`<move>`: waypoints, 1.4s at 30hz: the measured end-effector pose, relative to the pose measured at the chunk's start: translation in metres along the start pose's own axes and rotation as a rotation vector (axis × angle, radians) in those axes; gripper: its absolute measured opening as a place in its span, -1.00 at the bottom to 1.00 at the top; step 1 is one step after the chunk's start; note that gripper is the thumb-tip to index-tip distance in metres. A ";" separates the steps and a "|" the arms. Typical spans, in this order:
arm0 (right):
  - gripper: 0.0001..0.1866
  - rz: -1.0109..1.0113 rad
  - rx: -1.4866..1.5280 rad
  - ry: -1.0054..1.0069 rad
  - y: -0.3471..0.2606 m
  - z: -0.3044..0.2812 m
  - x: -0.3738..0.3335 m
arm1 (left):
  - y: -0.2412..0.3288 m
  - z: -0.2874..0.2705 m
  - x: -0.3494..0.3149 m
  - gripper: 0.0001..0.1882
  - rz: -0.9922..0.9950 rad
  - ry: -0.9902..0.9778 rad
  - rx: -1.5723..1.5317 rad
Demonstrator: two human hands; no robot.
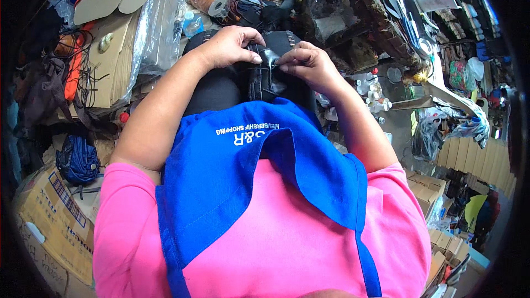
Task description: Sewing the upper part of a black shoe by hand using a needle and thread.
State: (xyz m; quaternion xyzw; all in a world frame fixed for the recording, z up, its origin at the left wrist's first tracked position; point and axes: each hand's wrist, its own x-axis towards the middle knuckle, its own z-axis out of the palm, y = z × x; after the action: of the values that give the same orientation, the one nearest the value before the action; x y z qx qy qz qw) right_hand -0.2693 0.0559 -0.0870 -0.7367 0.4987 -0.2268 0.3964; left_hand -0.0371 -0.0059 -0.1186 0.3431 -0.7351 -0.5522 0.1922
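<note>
A black leather shoe (270, 80) rests on my lap, held above a blue apron (243, 165) worn over a pink shirt. My left hand (232, 44) grips the shoe's upper edge from the left, fingers curled over the leather. My right hand (309, 62) pinches the same edge from the right, fingertips almost touching those of the left hand. A short pale strip or thread (271, 62) shows between the two hands. The shoe's lower part is hidden by the apron.
Flattened cardboard boxes (113, 49) and plastic wrap (160, 22) lie at the left. A brown spool of cord (212, 0) sits ahead. A dark blue bag (77, 160) lies at lower left. A cluttered workbench with tools (386, 16) and small bottles (372, 91) stands at the right.
</note>
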 end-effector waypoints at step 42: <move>-0.81 -0.079 0.024 -0.070 0.005 0.001 0.007 | 0.035 0.018 -0.063 -0.84 0.205 0.457 0.454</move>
State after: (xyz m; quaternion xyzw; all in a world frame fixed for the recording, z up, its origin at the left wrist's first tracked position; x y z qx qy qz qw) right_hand -0.2682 0.0488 -0.0922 -0.7584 0.4526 -0.2223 0.4130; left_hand -0.0155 0.0564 -0.0852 0.4163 -0.8080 -0.2607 0.3254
